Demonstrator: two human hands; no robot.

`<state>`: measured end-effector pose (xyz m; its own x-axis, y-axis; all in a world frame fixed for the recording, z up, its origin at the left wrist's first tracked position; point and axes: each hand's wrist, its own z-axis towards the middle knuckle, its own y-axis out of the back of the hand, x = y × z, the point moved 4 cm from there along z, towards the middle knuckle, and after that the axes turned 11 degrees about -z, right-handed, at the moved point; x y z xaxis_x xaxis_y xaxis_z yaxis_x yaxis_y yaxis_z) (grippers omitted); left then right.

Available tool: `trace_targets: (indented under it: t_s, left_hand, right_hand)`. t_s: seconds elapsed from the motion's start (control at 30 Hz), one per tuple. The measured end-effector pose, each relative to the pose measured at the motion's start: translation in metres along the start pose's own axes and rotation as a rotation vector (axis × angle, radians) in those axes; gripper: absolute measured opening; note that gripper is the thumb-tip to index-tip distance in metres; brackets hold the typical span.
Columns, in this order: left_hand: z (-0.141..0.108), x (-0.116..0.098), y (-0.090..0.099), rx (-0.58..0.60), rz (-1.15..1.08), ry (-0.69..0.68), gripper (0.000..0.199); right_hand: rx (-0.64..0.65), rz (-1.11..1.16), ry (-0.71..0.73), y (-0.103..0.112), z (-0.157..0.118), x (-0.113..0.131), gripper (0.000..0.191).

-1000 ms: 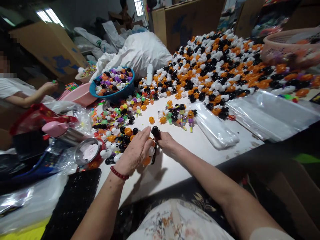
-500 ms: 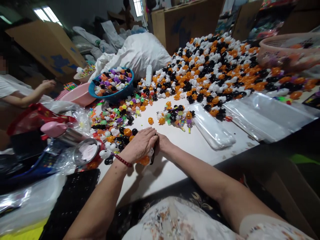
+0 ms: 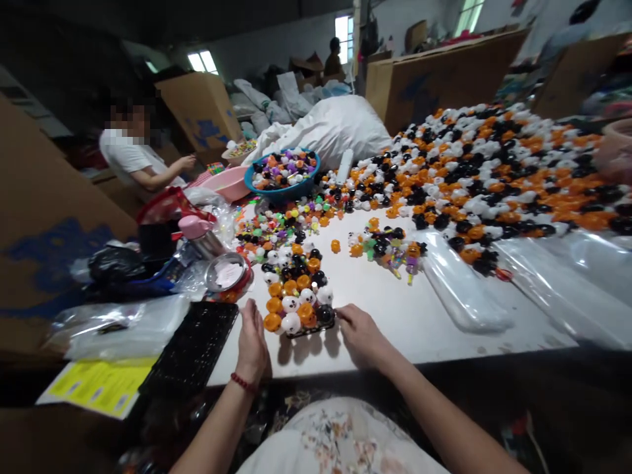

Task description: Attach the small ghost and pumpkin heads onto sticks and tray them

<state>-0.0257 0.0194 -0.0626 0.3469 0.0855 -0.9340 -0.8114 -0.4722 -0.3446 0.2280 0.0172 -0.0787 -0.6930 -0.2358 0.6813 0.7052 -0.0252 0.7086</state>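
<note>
Through the head camera I see my left hand (image 3: 253, 339) standing on edge, fingers straight and together, its grip wide and empty just beside the near left of the rack. My right hand (image 3: 360, 329) has its fingertips at the rack's right edge; I cannot tell whether that grip is pinching it or only touching.

The black rack (image 3: 311, 330) is on the white surface (image 3: 395, 299) between my hands, with orange, white and black toys (image 3: 307, 315) in rows over it. More toys crowd against its far side.

Beyond the rack, a lone orange toy (image 3: 336, 245) sits near a small cluster (image 3: 380, 243). Clear bags (image 3: 461, 289) lie to the right, below a large pile (image 3: 494, 171). On my left are a black tray (image 3: 197, 342), a tin (image 3: 210, 280) holding paper and a flask (image 3: 210, 243). Farther off, I see a blue basin (image 3: 282, 192) full of toys, and a co-worker (image 3: 131, 158) in white.
</note>
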Motion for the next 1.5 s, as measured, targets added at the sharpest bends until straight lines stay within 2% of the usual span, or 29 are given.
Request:
trace_targets:
  t_s: [0.07, 0.13, 0.23, 0.3, 0.33, 0.43, 0.53, 0.6, 0.73, 0.83, 0.93, 1.1, 1.2, 1.37, 1.43, 1.5]
  left_hand:
    - [0.011, -0.002, -0.008, -0.002, -0.061, 0.026, 0.069]
    - [0.018, -0.015, -0.020, 0.024, -0.099, -0.032, 0.066]
    - [0.017, -0.048, -0.035, 0.128, -0.046, -0.304, 0.060]
    - [0.015, -0.065, -0.041, 0.266, 0.076, -0.468, 0.057]
    - [0.015, -0.070, -0.043, 0.340, 0.145, -0.503, 0.056]
    - [0.027, -0.071, -0.043, 0.462, 0.269, -0.448, 0.056]
    - [0.041, -0.063, -0.042, 0.499, 0.319, -0.318, 0.056]
    - [0.043, -0.058, -0.046, 0.559, 0.384, -0.266, 0.055]
    - [0.037, -0.054, -0.054, 0.645, 0.456, -0.266, 0.054]
    - [0.036, -0.051, -0.052, 0.634, 0.388, -0.240, 0.055]
    - [0.040, -0.048, -0.048, 0.593, 0.289, -0.199, 0.061]
    - [0.044, -0.047, -0.047, 0.556, 0.194, -0.160, 0.064]
    - [0.043, -0.046, -0.047, 0.524, 0.182, -0.138, 0.067]
    - [0.050, -0.042, -0.044, 0.458, 0.184, -0.127, 0.073]
    - [0.059, -0.035, -0.042, 0.392, 0.171, -0.090, 0.076]
    - [0.068, -0.027, -0.045, 0.404, 0.202, -0.115, 0.080]
  right_hand:
    - [-0.190, 0.100, -0.032, 0.011, -0.010, 0.011, 0.033]
    - [-0.318, 0.121, -0.004, 0.022, -0.017, 0.028, 0.043]
    - [-0.341, 0.020, 0.171, 0.034, -0.025, 0.055, 0.047]
    - [-0.353, -0.075, 0.246, 0.039, -0.027, 0.063, 0.043]
    - [-0.362, -0.116, 0.263, 0.041, -0.026, 0.065, 0.043]
    - [-0.362, -0.205, 0.318, 0.044, -0.015, 0.062, 0.049]
    - [-0.305, -0.223, 0.376, 0.043, 0.002, 0.057, 0.037]
    - [-0.270, -0.199, 0.362, 0.040, 0.011, 0.053, 0.029]
    - [-0.189, -0.080, 0.251, 0.030, 0.018, 0.047, 0.031]
    - [-0.103, 0.084, 0.160, 0.027, 0.017, 0.046, 0.035]
    - [-0.059, 0.254, 0.058, 0.036, 0.017, 0.044, 0.043]
    - [-0.138, 0.366, -0.012, 0.060, 0.023, 0.035, 0.046]
    - [-0.161, 0.390, -0.023, 0.065, 0.023, 0.028, 0.048]
    - [-0.150, 0.454, -0.092, 0.058, 0.018, 0.023, 0.057]
    - [-0.144, 0.502, -0.172, 0.050, 0.023, 0.021, 0.066]
    - [-0.140, 0.555, -0.237, 0.039, 0.037, 0.019, 0.076]
